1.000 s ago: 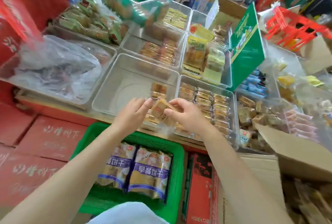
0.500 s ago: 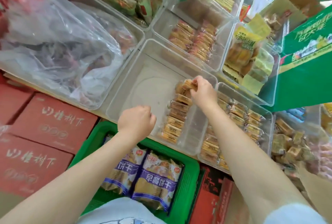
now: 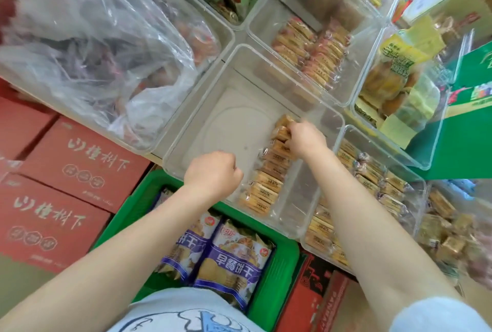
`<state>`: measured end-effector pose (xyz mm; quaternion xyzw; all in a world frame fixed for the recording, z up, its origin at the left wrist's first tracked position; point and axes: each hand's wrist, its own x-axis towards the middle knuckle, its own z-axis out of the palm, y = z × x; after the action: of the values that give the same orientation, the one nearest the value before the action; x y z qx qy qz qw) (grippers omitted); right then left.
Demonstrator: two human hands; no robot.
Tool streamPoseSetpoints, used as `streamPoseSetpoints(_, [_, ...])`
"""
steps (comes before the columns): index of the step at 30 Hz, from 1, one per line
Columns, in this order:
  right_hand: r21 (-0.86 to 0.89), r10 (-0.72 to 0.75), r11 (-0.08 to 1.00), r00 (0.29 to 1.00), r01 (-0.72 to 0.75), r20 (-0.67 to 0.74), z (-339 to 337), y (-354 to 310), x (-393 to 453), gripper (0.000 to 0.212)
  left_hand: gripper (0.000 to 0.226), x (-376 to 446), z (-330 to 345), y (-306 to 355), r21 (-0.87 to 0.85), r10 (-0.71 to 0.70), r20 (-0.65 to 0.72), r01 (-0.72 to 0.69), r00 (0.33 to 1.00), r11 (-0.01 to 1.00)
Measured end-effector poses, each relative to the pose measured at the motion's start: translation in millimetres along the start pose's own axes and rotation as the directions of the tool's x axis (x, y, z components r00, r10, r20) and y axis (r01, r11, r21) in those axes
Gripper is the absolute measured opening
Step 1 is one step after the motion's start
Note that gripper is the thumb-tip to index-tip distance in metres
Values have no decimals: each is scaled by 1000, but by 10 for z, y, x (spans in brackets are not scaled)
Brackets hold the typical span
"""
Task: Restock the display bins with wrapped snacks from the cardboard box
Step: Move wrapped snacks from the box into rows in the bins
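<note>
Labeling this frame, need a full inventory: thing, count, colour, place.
clear bin: one, transparent, centre, mostly bare
wrapped snacks: one row, tan, along that bin's right side
plastic bag: one, clear, bin at left
red cartons: several, lower left
green basket: one, bottom centre
biscuit bags: two, purple-white, in the basket
green box: one, right
left hand: curled, over the bin's near edge
right hand: holding snacks at the row's far end

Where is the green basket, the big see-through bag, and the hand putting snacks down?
green basket [image 3: 282, 265], head view, right rim.
clear plastic bag [image 3: 106, 39], head view, crinkled middle.
right hand [image 3: 306, 137], head view, back of hand.
</note>
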<state>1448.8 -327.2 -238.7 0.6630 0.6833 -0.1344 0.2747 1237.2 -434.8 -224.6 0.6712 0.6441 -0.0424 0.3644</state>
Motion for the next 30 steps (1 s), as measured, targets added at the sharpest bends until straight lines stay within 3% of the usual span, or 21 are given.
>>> streamPoseSetpoints(3, [206, 78, 976, 995, -63, -66, 54, 37, -39, 63, 29, 252, -110, 101, -232, -25, 45, 35, 999, 972])
streamPoseSetpoints(5, [230, 106, 969, 991, -85, -82, 78, 104, -58, 70, 32, 487, -174, 222, -322, -27, 39, 38, 999, 946])
streamPoseSetpoints(10, [172, 36, 985, 995, -20, -91, 160, 108, -121, 45, 62, 916, -75, 582, -581, 4, 205, 119, 979, 805])
streamPoseSetpoints(13, [95, 14, 996, 996, -5, -89, 247, 43, -217, 53, 61, 964, 47, 753, -635, 16, 303, 189, 953, 749])
streamPoseSetpoints(17, [-119, 3, 993, 998, -10, -56, 428, 11, -370, 73, 69, 985, 221, 836, -660, 125, 292, 105, 948, 744])
streamPoseSetpoints(24, [-222, -11, 975, 997, -6, -77, 337, -82, -513, 59, 56, 898, 208, 785, -626, 112, 290, 100, 950, 773])
streamPoseSetpoints(27, [-59, -84, 996, 976, 74, -199, 206, -10, -783, 36, 43, 733, 125, 820, -585, 91, 224, 59, 970, 809])
streamPoseSetpoints(30, [395, 12, 905, 917, 160, -399, 107, 216, -1281, 28, 37, 485, 41, 799, -518, 57, 106, 6, 993, 855])
